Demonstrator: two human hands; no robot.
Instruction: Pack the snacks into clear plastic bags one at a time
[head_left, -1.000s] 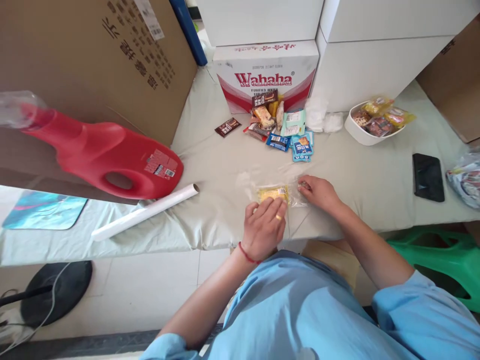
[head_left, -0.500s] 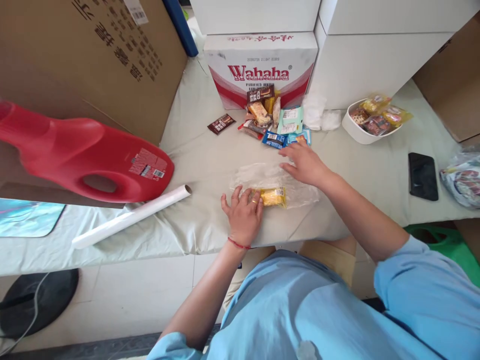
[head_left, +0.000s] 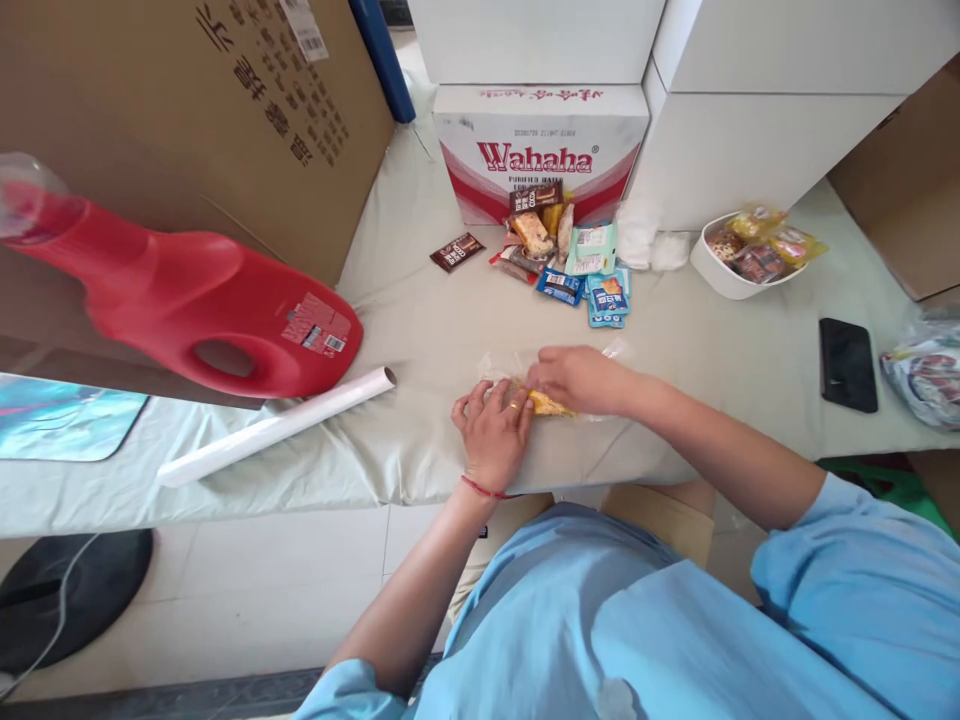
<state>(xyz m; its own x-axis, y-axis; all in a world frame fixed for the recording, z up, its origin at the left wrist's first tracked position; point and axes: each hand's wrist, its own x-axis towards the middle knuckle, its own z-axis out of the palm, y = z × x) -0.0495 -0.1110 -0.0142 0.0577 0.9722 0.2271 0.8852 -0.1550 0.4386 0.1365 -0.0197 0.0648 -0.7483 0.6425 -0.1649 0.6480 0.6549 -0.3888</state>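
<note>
A yellow-wrapped snack (head_left: 551,403) lies on crinkled clear plastic film (head_left: 491,363) near the table's front edge. My left hand (head_left: 495,432), with a ring and a red cord bracelet, rests over the snack's left end, fingers spread and lying on the film. From the right, my right hand (head_left: 581,380) reaches across with curled fingers, pinching the film above the snack and close to the left fingertips. Its fingertips are partly hidden. Both hands cover much of the film.
Several packaged snacks (head_left: 559,286) are heaped before a Wahaha carton (head_left: 540,135). A white bowl (head_left: 731,283) of snacks and a black phone (head_left: 847,365) are at right. A white roll (head_left: 277,430) and a red jug (head_left: 225,300) occupy the left.
My right hand has moved down and left from the film's far side, folding film over the snack. My left hand stays on the snack. The view has shifted slightly.
</note>
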